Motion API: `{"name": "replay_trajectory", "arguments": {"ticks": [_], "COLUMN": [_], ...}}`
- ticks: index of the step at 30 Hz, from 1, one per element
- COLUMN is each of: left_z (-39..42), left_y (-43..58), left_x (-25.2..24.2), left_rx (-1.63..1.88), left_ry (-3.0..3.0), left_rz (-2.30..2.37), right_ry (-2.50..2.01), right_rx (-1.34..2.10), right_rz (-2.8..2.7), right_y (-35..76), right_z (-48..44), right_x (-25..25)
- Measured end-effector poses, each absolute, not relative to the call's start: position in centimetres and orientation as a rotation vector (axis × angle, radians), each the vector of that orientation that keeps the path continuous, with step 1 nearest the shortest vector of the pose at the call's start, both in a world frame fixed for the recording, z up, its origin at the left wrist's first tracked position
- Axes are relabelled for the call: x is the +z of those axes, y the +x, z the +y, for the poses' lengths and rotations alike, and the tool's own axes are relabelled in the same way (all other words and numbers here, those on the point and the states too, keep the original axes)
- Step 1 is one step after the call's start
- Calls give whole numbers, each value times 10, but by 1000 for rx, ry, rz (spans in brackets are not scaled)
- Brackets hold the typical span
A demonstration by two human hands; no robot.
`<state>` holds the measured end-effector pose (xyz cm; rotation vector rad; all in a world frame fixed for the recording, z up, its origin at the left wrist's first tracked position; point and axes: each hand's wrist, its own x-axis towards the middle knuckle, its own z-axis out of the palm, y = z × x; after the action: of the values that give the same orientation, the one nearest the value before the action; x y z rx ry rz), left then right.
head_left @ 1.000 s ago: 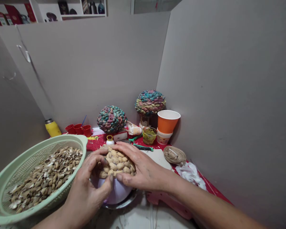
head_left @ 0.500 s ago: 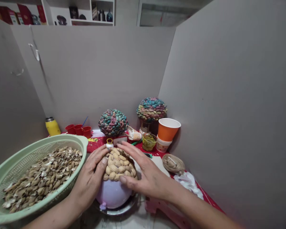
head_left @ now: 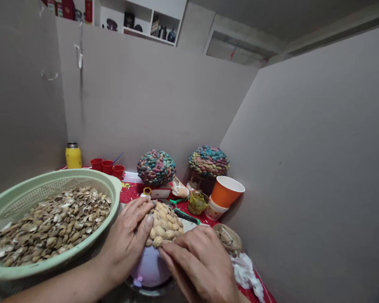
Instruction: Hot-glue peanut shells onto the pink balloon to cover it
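A lilac balloon [head_left: 153, 265] sits on a metal dish [head_left: 164, 289], its upper part covered with peanut shells [head_left: 164, 223]. My left hand [head_left: 129, 235] lies along the left side of the shells, fingers stretched out and touching them. At the lower front edge of the shell layer, my right hand [head_left: 202, 261] has its fingers bent and pressed together, tips against the edge. Whatever may be between those fingertips is hidden. To the left, a green colander [head_left: 115, 189] holds many loose shell halves [head_left: 57, 223].
Behind stand two coloured shell-covered domes [head_left: 156, 167], red cups [head_left: 107, 167], a yellow bottle [head_left: 73, 156] and an orange paper cup [head_left: 226, 191] on stacked cups. Green-handled pliers [head_left: 188, 216], a twine coil [head_left: 229, 239] and a white plastic bag [head_left: 246, 273] lie rightward. Grey panels surround the table.
My right hand has come down from the top of the shells to their lower front edge, its spread fingers now closed together. My left hand stays against the left side. The view has tilted.
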<state>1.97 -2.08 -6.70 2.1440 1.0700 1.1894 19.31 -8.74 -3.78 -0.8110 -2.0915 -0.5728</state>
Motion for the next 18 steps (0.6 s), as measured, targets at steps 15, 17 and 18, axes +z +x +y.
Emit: {"name": "replay_trajectory", "arguments": {"ticks": [15,17,18], "left_z": [-23,-22,-22], "left_y": [21,22,22], "left_x": [-68,-69,-69], "left_rx": [1243,1242,1240], "left_ry": [2193,2197,2201], "left_rz": [1064,1074,1076], "right_ry": [-826,-825,-824], "right_rx": [-589,-619,-632], "right_rz": [-2138,-2153,-2167], "right_y": [190,191,192], "right_z": [-85,-85,-85], "right_x": [-48,-48,-49]}}
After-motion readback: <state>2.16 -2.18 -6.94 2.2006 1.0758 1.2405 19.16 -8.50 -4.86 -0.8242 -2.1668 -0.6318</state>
